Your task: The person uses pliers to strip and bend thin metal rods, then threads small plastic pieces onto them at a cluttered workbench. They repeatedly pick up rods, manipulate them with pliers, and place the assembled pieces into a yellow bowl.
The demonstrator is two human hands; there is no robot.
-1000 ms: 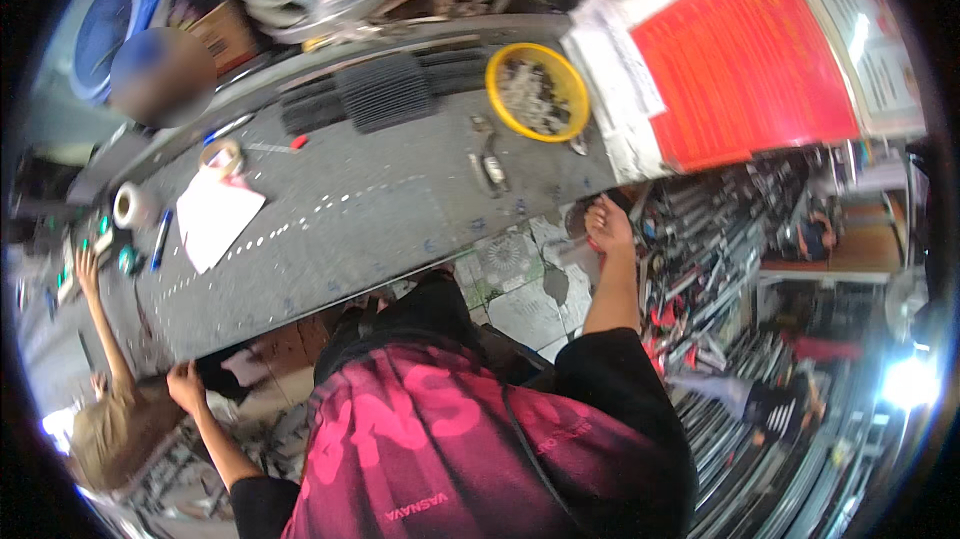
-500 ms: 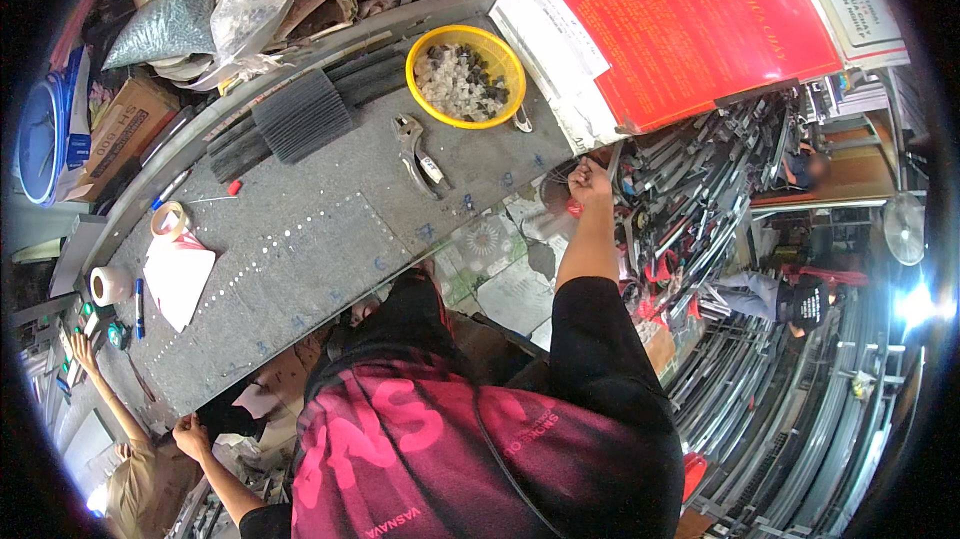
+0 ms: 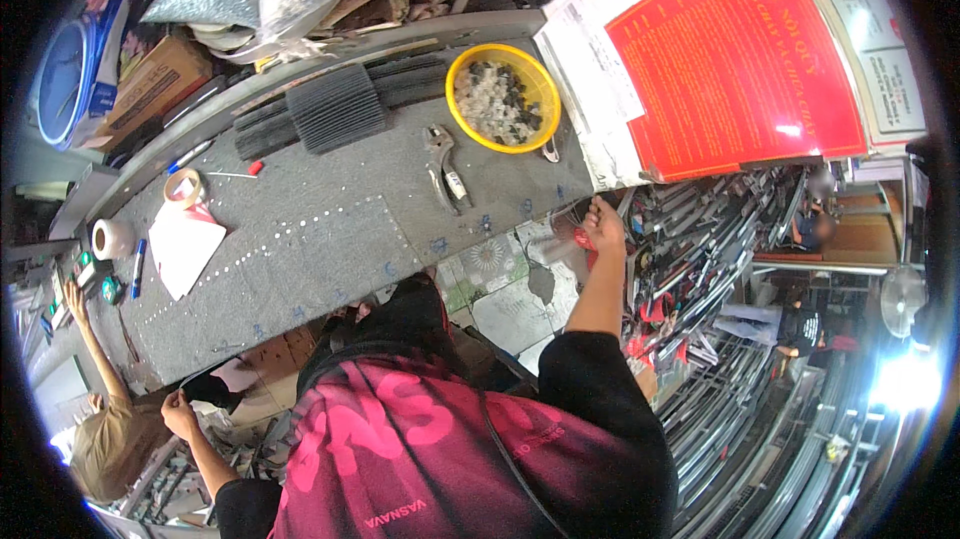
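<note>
Yellow basket (image 3: 500, 147) sits lower, farther right in view than half-second ago. Head view: right hand (image 3: 604, 226) curled, just off corner of grey bench (image 3: 390, 174) nearest basket; left hand (image 3: 180, 414) likewise, well left of basket. Cannot tell if holding anything. Bench's long axis runs hand to hand; pliers (image 3: 441, 155) left of basket, nearer right hand.

My shirt (image 3: 450, 479) is pink with black sleeves and paler pink lettering. My bench (image 3: 330, 179) is grey with white dots, the bowl (image 3: 507, 148) yellow, the poster (image 3: 740, 79) red.
</note>
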